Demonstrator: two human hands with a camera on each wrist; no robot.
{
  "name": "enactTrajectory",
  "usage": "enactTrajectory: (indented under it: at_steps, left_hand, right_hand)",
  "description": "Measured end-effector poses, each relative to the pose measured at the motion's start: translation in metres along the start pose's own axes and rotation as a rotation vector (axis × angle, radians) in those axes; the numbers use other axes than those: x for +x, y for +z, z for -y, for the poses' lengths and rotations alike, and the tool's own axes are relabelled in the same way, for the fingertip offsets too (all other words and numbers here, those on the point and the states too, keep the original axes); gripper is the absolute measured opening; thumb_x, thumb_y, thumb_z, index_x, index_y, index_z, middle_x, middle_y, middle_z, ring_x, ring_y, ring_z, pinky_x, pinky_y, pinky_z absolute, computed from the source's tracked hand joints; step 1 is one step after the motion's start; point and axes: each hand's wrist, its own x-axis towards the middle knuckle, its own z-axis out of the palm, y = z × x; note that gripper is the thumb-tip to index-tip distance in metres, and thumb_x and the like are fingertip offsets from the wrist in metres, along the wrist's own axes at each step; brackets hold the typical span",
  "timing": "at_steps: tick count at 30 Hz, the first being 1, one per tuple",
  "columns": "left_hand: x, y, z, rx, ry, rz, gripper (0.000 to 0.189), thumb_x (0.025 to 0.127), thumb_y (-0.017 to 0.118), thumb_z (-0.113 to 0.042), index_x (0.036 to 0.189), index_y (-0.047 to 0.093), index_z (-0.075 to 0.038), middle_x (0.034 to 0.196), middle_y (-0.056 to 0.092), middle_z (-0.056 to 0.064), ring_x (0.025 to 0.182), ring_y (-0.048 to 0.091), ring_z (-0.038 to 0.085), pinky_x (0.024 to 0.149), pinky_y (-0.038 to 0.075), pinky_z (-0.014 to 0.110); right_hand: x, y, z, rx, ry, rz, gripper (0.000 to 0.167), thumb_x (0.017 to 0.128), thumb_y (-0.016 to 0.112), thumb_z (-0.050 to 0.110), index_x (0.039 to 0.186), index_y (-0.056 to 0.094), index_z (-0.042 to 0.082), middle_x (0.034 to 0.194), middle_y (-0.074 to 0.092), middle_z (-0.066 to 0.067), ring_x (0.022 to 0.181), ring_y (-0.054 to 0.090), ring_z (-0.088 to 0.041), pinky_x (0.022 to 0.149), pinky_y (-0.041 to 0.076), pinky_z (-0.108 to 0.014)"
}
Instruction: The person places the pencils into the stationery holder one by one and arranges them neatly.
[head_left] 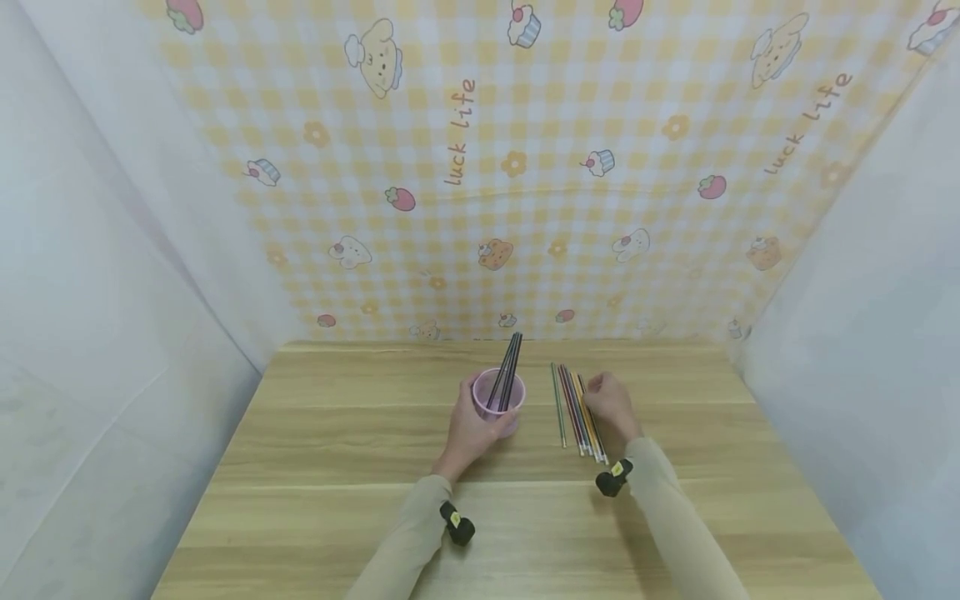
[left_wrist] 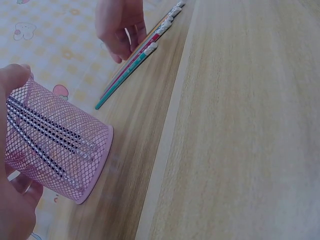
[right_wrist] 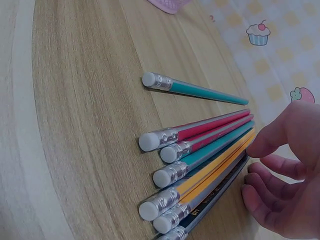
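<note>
"Cup (left_wrist: 67, 112), pink mesh: what does it hold?"

"Dark pencils (head_left: 513, 358), leaning inside with their upper ends well above its rim. The left hand (head_left: 472, 429) has its thumb and fingers wrapped round the cup's side."

"And to the right of the cup?"

"A row of loose ones, eraser ends toward the person. Outward from the cup come a green pencil (right_wrist: 205, 92), set apart from the others, then two red pencils (right_wrist: 210, 124), a second green one (right_wrist: 215, 146), two yellow pencils (right_wrist: 215, 162) and a black pencil (right_wrist: 214, 192)."

"Where's the right hand (head_left: 611, 404)?"

"Also right of the cup, past most of the row, close by the far ends of the yellow and black ones. Its fingers are curved, but I can't tell whether they pinch anything."

"What's behind the cup?"

"Yellow checked cloth (head_left: 480, 208), beyond the far edge of the wooden tabletop (head_left: 337, 450)."
</note>
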Motion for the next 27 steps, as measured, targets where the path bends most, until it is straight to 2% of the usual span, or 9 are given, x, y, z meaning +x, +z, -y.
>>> enactTrajectory:
  at_steps: [4,10,19,21,23,26,27]
  left_hand:
    - [-0.001,0.001,0.000,-0.005,0.001,-0.004,0.091,0.075,0.089,-0.023,0.149,0.037,-0.011,0.143,0.054,0.016,0.129,0.056,0.034,0.110,0.048,0.052]
    - [-0.001,0.002,0.002,-0.005,0.021,-0.008,0.090,0.075,0.088,-0.025,0.148,0.037,-0.008,0.142,0.054,0.017,0.128,0.056,0.036,0.109,0.049,0.054]
    - [-0.001,0.002,0.001,0.011,-0.003,0.005,0.092,0.075,0.089,-0.026,0.149,0.036,-0.011,0.143,0.053,0.016,0.130,0.055,0.034,0.111,0.048,0.052]
    - [-0.001,0.002,0.000,0.013,-0.002,0.004,0.093,0.075,0.088,-0.026,0.150,0.036,-0.011,0.144,0.053,0.017,0.130,0.055,0.035,0.111,0.047,0.052]
    - [-0.001,0.001,0.000,0.013,-0.003,0.003,0.093,0.075,0.088,-0.026,0.150,0.035,-0.011,0.144,0.053,0.017,0.131,0.055,0.035,0.111,0.047,0.052]
    - [-0.001,0.001,-0.001,0.010,-0.003,0.001,0.093,0.075,0.088,-0.026,0.150,0.035,-0.011,0.144,0.053,0.017,0.131,0.055,0.035,0.111,0.047,0.052]
    - [-0.001,0.001,-0.002,0.009,-0.001,0.001,0.092,0.075,0.088,-0.026,0.150,0.035,-0.011,0.144,0.053,0.017,0.131,0.055,0.035,0.111,0.047,0.052]
  right_hand:
    - [0.000,0.000,0.002,-0.029,0.008,0.005,0.042,0.085,0.059,0.010,0.122,0.052,-0.009,0.111,0.061,-0.026,0.096,0.060,-0.035,0.079,0.057,-0.042]
    - [-0.001,0.000,0.004,-0.043,0.026,0.004,0.040,0.085,0.059,0.010,0.120,0.053,-0.008,0.114,0.063,-0.028,0.100,0.062,-0.038,0.084,0.057,-0.047]
    - [0.005,0.002,0.004,-0.074,0.049,0.016,0.038,0.087,0.058,0.011,0.119,0.058,-0.010,0.116,0.065,-0.029,0.104,0.064,-0.041,0.088,0.058,-0.051]
    - [0.006,0.002,0.005,-0.092,0.043,0.007,0.036,0.087,0.059,0.011,0.115,0.060,-0.010,0.110,0.067,-0.027,0.096,0.066,-0.037,0.081,0.059,-0.046]
    - [0.007,0.002,0.007,-0.113,0.036,0.000,0.028,0.085,0.060,0.011,0.106,0.063,-0.008,0.095,0.067,-0.020,0.082,0.063,-0.028,0.068,0.057,-0.037]
    - [0.010,0.002,0.011,-0.133,0.025,-0.007,0.011,0.083,0.063,0.011,0.082,0.063,0.000,0.070,0.056,-0.005,0.061,0.049,-0.016,0.051,0.042,-0.026]
    - [0.011,0.002,0.012,-0.137,0.024,-0.004,0.012,0.083,0.063,0.011,0.074,0.059,0.004,0.063,0.050,-0.001,0.056,0.043,-0.013,0.047,0.036,-0.024]
